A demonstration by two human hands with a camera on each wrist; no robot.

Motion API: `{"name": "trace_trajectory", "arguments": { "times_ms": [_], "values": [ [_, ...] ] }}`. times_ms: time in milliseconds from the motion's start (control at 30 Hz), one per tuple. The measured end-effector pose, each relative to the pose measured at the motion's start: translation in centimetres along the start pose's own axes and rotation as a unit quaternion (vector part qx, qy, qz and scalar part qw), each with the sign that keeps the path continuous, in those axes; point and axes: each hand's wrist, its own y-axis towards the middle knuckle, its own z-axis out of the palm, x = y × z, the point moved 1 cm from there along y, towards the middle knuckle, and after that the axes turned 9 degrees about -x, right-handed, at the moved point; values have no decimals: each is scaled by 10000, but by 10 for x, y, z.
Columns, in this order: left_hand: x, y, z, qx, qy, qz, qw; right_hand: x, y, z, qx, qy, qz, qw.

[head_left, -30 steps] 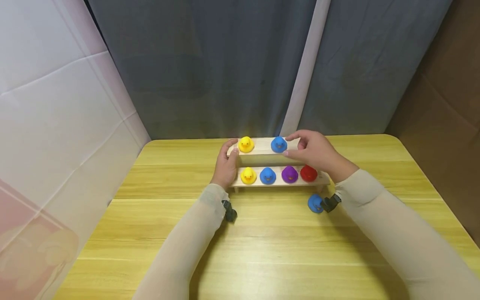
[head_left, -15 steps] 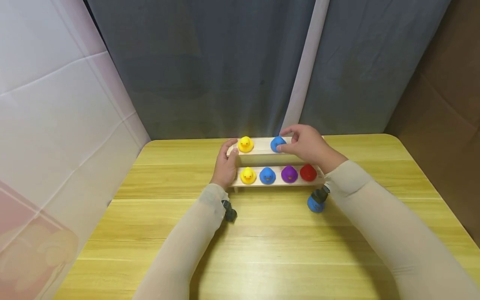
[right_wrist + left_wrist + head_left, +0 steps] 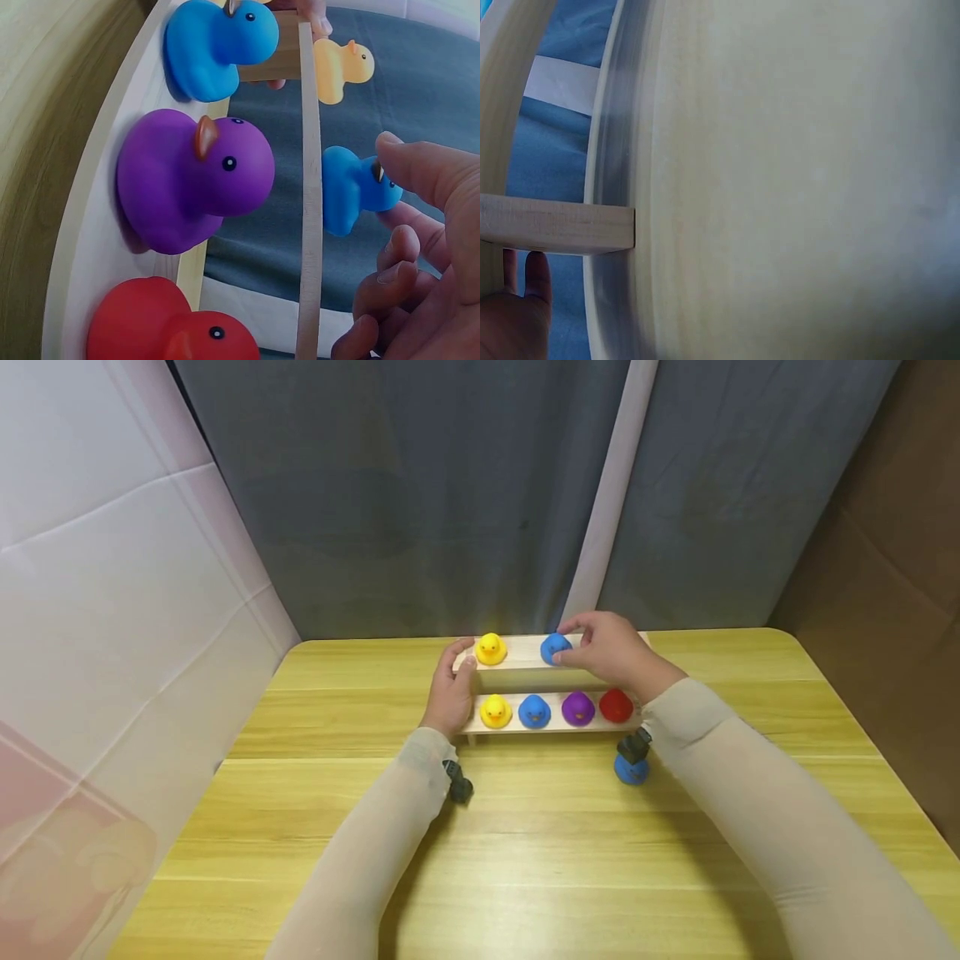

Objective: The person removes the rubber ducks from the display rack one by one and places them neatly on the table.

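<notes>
A two-tier wooden rack point(image 3: 522, 662) stands near the table's back. My left hand point(image 3: 450, 693) grips its left end, thumb in front and fingers behind; in the left wrist view that hand point(image 3: 514, 322) shows beside an end post point(image 3: 555, 225). My right hand point(image 3: 617, 649) pinches a blue rubber duck point(image 3: 341, 191) by its head on the upper shelf, thumb at the beak and index finger behind. A yellow duck point(image 3: 491, 649) sits left of it. Along the lower shelf are a yellow duck point(image 3: 496, 712), a blue duck point(image 3: 535, 712), a purple duck point(image 3: 578, 709) and a red duck point(image 3: 616, 706).
Another blue duck point(image 3: 632, 770) lies on the wooden table point(image 3: 540, 860) in front of the rack's right end, partly covered by the right wrist camera point(image 3: 634, 747). A grey curtain point(image 3: 420, 527) hangs behind the table, with a white sheet point(image 3: 112, 568) at the left.
My right hand has moved left from beside the upper blue duck and taken its head between thumb and index finger. The left hand has stayed on the rack.
</notes>
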Motion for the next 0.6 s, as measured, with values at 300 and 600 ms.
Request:
{"name": "trace_trajectory", "arguments": {
  "times_ms": [300,600],
  "values": [
    [1,1,0,22,28,-35,10000,0,3,2,4,-107,-9,9999],
    [1,0,0,51,-36,-20,10000,1,3,3,12,-226,-20,9997]
  ]
}}
